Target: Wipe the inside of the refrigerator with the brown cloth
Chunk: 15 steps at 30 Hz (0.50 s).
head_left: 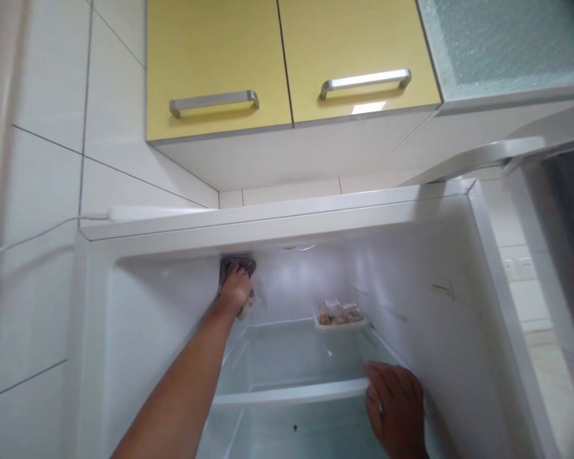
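Note:
My left hand reaches deep into an open refrigerator, its fingers closed on a dark, patterned cloth. The cloth is pressed to the inner wall near the back left corner, under the ceiling; a paler part of it hangs below the hand. Lower and to the right, my right hand is at the right end of the refrigerator shelf. Its fingers and thumb are bent around the shelf's front edge.
A white tray of wrapped food sits on the shelf at the back right. The refrigerator door stands open on the right. Yellow cabinets with metal handles hang overhead. A white cable runs along the tiled wall at left.

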{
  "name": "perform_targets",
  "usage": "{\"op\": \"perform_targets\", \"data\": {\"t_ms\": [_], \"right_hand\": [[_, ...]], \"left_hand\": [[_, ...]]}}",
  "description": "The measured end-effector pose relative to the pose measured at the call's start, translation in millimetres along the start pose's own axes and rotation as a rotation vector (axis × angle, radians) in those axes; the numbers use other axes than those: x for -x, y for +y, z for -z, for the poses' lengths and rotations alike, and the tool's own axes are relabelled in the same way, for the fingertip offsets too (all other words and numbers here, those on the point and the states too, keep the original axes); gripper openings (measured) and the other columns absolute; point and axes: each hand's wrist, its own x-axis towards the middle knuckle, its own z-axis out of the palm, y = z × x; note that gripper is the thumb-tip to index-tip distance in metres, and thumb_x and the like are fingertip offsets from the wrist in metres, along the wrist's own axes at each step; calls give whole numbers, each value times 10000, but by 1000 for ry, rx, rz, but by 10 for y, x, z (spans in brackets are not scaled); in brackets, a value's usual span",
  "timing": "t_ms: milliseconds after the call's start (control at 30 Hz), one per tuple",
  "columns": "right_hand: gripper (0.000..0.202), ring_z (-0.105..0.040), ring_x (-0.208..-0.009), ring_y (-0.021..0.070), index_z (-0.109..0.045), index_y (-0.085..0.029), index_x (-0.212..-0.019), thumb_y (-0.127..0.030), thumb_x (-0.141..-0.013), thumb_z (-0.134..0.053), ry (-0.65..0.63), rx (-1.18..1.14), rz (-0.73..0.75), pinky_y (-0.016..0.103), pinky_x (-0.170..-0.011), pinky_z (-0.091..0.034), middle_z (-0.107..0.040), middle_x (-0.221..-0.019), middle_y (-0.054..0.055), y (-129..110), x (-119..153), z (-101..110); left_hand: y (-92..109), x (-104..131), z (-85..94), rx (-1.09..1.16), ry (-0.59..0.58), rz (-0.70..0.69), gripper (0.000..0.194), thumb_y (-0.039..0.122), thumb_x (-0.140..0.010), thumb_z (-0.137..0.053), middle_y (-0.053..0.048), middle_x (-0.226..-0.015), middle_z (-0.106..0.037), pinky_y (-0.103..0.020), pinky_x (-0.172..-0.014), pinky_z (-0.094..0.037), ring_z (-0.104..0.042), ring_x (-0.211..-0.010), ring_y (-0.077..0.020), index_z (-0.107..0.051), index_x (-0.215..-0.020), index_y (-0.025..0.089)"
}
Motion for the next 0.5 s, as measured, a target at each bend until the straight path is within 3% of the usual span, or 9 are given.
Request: {"op": "perform_targets", "data": {"t_ms": [233, 367, 500], "right_hand": [[234, -567, -946, 220, -638, -212, -1068, -187, -938, -445, -12, 30, 92, 421, -921, -374, -705, -986, 49, 92, 45, -25], [235, -561, -942, 230, -635, -199, -1052, -176, -948, -425, -21, 8, 20, 434, -924, -384, -699, -970, 58, 30, 12, 13], [231, -557, -954, 233, -630, -201, -1060, -181, -962, -422, -37, -11, -16, 436, -935, -389, -695, -983, 57, -47, -22, 62]], "left_hand": [[137, -36, -279, 6, -30, 22, 321, 340, -823, -632, -216, -1252, -685, -530, -1166, -217, -475, -1306, -363, -776, -1007, 119], [192, 125, -343, 33, -75, -26, 256, 273, -774, -705, -204, -1229, -694, -526, -1176, -198, -477, -1305, -344, -776, -974, 131], [296, 385, -330, 68, -68, -49, 212, 196, -844, -616, -198, -1207, -698, -526, -1147, -243, -516, -1259, -313, -762, -986, 137]]}}
